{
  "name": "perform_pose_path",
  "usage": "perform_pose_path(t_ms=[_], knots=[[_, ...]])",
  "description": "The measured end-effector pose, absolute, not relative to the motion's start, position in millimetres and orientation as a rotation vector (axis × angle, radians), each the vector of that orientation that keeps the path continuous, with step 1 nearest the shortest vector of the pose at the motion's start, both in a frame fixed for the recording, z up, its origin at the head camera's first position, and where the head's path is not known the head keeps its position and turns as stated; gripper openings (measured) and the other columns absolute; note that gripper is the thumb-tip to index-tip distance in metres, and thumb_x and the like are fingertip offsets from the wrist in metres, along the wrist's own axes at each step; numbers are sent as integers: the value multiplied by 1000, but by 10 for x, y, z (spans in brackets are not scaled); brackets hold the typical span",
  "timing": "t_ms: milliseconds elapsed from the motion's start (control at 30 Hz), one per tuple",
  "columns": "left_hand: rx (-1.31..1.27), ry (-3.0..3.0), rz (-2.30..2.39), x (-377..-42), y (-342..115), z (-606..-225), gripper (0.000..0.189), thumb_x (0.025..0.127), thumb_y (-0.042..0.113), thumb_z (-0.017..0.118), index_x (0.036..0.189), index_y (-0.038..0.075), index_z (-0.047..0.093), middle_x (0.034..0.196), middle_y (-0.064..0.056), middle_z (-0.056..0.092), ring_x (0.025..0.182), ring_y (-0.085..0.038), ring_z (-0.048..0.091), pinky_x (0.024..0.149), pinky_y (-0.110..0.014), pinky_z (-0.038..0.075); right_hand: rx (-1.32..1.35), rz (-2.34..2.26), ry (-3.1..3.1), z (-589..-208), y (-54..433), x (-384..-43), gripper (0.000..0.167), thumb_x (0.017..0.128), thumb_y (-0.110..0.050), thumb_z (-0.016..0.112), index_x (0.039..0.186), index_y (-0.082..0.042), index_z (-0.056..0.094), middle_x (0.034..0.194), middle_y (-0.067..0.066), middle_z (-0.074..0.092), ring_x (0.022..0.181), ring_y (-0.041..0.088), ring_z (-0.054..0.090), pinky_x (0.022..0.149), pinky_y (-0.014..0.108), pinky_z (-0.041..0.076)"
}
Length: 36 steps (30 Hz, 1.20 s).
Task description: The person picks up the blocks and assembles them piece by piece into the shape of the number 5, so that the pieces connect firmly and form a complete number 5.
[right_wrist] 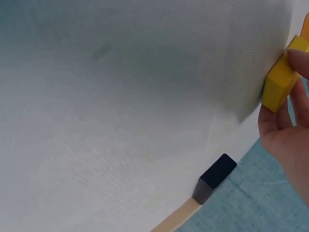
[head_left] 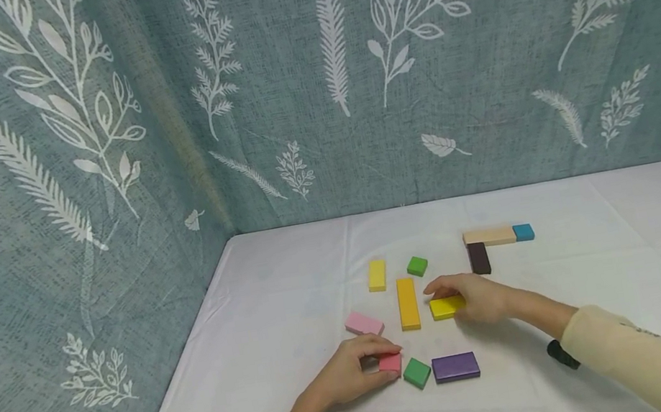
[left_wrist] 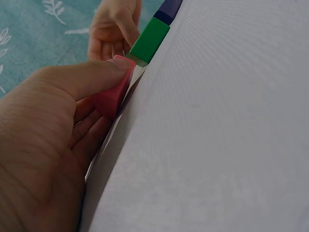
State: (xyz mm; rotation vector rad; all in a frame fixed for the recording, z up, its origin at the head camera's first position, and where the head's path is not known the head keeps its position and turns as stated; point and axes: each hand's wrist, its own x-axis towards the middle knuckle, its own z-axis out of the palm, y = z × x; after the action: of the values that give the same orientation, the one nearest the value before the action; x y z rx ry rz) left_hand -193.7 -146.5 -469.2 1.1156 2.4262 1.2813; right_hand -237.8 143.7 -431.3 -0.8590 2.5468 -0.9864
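Observation:
My left hand (head_left: 352, 371) pinches a red block (head_left: 389, 362) between thumb and fingers, low at the white tabletop. In the left wrist view the thumb lies across the red block (left_wrist: 115, 92). My right hand (head_left: 480, 297) grips a yellow block (head_left: 446, 307) by its right end; the right wrist view shows thumb and fingers on the yellow block (right_wrist: 281, 81). Just left of that block stands a long orange block (head_left: 408, 304). A dark green block (head_left: 417, 373) is beside the red one, with a purple block (head_left: 456, 368) to its right. A pink block (head_left: 364, 323) lies beyond my left hand.
Farther back are a pale yellow block (head_left: 377, 275) and a light green block (head_left: 417, 266). A beige block (head_left: 490, 237) touches a blue block (head_left: 524, 233), with a dark brown block (head_left: 479, 258) against its front. Patterned teal curtains (head_left: 296, 80) hang behind the white table (head_left: 626, 244).

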Motion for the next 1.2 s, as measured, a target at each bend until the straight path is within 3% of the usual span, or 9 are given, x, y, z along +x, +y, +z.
perform_pose_path(t_ms=[200, 467, 700, 867, 1200], knots=[[1133, 2425, 1284, -1946, -1462, -4688, 31, 84, 16, 75, 113, 7, 70, 108, 2, 65, 101, -7, 57, 88, -26, 47, -965, -888, 2569, -4258, 1417, -2365, 54, 78, 20, 56, 126, -4, 54, 109, 8, 59, 99, 26, 54, 94, 47, 44], [1183, 2429, 1301, -1957, -1458, -4708, 31, 83, 15, 75, 112, 6, 70, 108, 0, 66, 101, -7, 57, 87, -26, 47, -864, -825, 2555, -4225, 1430, -2403, 59, 76, 18, 60, 128, -8, 52, 105, 9, 56, 95, 26, 52, 93, 49, 44], [1247, 2434, 1308, -1959, -1460, -4720, 30, 83, 15, 75, 112, 5, 70, 107, -1, 66, 100, -8, 58, 86, -26, 48, -845, -888, 2563, -4251, 1461, -2411, 49, 78, 19, 59, 117, -10, 60, 112, 6, 59, 97, 25, 52, 96, 48, 42], [1291, 2435, 1316, -1970, -1467, -4744, 31, 85, 19, 74, 111, 3, 70, 106, -1, 66, 99, -8, 58, 84, -25, 48, -807, -941, 2571, -4244, 1474, -2427, 38, 80, 10, 65, 112, -10, 61, 103, 4, 60, 91, 23, 53, 88, 43, 47], [1221, 2434, 1312, -1952, -1458, -4719, 31, 83, 15, 75, 111, 5, 70, 107, -2, 66, 100, -9, 58, 87, -26, 48, -129, -1259, 2576, -4192, 1556, -2426, 45, 81, -9, 75, 121, 4, 58, 99, 12, 56, 88, 24, 51, 71, 30, 49]])
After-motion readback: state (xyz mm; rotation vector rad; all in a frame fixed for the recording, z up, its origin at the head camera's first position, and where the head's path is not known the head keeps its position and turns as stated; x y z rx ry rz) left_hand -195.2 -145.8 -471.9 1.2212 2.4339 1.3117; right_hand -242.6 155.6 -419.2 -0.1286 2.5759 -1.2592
